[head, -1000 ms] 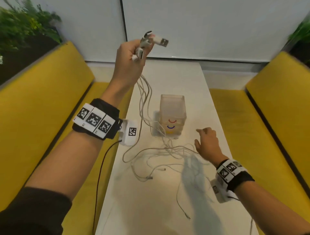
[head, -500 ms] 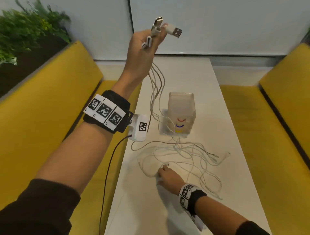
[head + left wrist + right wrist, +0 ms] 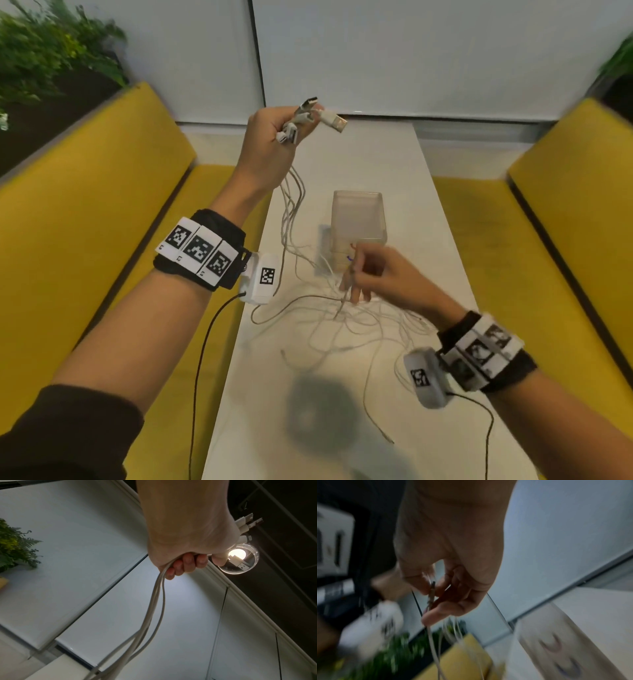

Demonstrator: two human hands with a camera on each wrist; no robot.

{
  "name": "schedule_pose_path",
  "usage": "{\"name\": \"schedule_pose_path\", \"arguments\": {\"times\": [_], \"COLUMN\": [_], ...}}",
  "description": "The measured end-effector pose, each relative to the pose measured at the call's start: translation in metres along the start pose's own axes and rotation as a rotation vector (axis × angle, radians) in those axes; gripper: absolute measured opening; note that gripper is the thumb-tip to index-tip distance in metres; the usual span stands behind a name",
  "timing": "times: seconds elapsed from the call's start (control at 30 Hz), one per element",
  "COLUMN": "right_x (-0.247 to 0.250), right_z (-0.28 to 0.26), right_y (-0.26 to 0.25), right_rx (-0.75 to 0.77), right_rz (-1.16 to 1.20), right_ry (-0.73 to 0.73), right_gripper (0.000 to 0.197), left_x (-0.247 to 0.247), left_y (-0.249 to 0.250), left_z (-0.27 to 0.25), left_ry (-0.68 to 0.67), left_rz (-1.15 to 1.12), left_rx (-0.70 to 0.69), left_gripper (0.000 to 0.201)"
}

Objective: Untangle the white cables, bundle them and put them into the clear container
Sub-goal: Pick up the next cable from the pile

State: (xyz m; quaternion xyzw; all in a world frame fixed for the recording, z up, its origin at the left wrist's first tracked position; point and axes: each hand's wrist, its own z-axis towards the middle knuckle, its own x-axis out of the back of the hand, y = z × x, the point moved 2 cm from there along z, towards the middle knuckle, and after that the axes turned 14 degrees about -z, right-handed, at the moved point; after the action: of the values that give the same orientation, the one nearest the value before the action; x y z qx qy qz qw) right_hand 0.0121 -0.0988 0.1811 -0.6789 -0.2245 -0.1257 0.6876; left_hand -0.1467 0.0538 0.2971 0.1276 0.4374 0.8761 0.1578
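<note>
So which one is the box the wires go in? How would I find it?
Look at the long white table between the two yellow benches. Near its middle, just past the messy pile of white cables, stands the clear container. It is the only see-through, square, open-topped box there, with small red and blue curved marks on its front, and it is partly hidden by the right hand.

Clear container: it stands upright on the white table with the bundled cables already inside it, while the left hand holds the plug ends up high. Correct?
Not quite. The head view shows the clear container upright but empty; the white cables lie tangled on the table, their plug ends gripped high in the left hand.
</note>
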Motion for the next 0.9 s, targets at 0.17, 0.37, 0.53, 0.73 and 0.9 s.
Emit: {"name": "schedule_pose_path", "arguments": {"times": [0.17, 0.37, 0.53, 0.73, 0.9], "right_x": [0.059, 0.113, 0.134, 0.106, 0.096], "right_z": [-0.012, -0.035, -0.048, -0.047, -0.019], "right_y": [-0.073, -0.076, -0.042, -0.055, -0.061], "right_rx": [0.187, 0.158, -0.025, 0.084, 0.159], "right_rz": [0.292, 0.396, 0.195, 0.074, 0.13], "right_ry": [0.241, 0.443, 0.573, 0.406, 0.412], "right_gripper": [0.017, 0.027, 0.021, 0.007, 0.006], "left_x": [-0.003, 0.016, 0.019, -0.017, -0.057], "left_y": [0.004, 0.021, 0.055, 0.039, 0.022], "left_z": [-0.001, 0.01, 0.024, 0.015, -0.014], "left_ry": [-0.012, 0.122, 0.164, -0.114, -0.301], "left_rz": [-0.005, 0.008, -0.172, -0.282, -0.355], "left_rx": [0.018, 0.009, -0.002, 0.244, 0.395], "left_gripper": [0.052, 0.047, 0.039, 0.046, 0.03]}}
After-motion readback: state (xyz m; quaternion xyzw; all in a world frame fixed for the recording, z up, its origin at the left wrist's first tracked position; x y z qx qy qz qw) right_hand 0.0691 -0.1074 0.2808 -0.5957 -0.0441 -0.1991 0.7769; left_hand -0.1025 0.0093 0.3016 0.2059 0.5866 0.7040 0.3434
